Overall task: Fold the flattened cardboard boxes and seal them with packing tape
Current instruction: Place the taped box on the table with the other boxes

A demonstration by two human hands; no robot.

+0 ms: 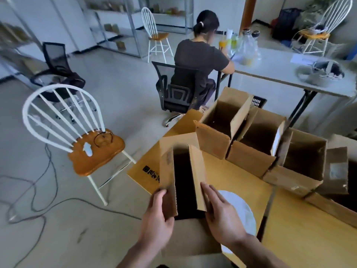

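While half-opened cardboard box [198, 171] stands at near left corner of wooden table [309, 233], left hand [158, 211] grips its left wall, thumb and fingers curled round edge. Right hand [222, 215] presses straight fingers flat against right wall. Opened boxes [253, 161] stand just behind, to right.

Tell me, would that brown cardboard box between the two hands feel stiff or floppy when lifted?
Probably light: the brown cardboard box looks empty and thin-walled. Likely flexible, since its upright flaps are unsealed. Unlikely to slip: the left hand grips one wall, the right hand presses the other.
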